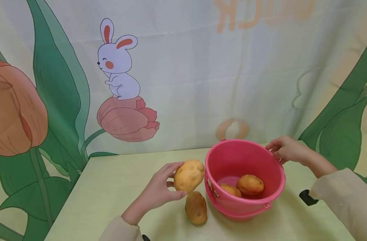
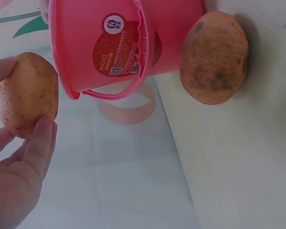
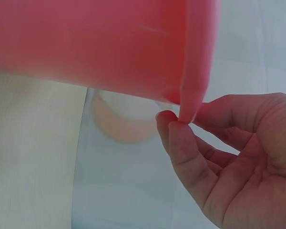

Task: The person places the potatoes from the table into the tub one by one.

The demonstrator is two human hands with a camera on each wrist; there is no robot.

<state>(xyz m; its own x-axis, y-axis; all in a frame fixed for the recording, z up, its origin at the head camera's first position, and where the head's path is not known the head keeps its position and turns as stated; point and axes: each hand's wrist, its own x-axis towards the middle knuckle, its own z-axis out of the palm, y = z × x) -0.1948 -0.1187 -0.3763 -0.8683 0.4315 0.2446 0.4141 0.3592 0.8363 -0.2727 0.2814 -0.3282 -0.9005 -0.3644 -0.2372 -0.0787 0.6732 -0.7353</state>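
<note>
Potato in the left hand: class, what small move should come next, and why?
Probably carry the potato rightward over the pink bucket's rim and release it. The left hand holds it just beside the rim, two potatoes already lie inside, and the right hand pinches the rim.

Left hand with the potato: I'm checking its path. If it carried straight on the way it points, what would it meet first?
Probably the pink bucket: the left hand points right, its potato close beside the rim. Depth is unclear.
</note>
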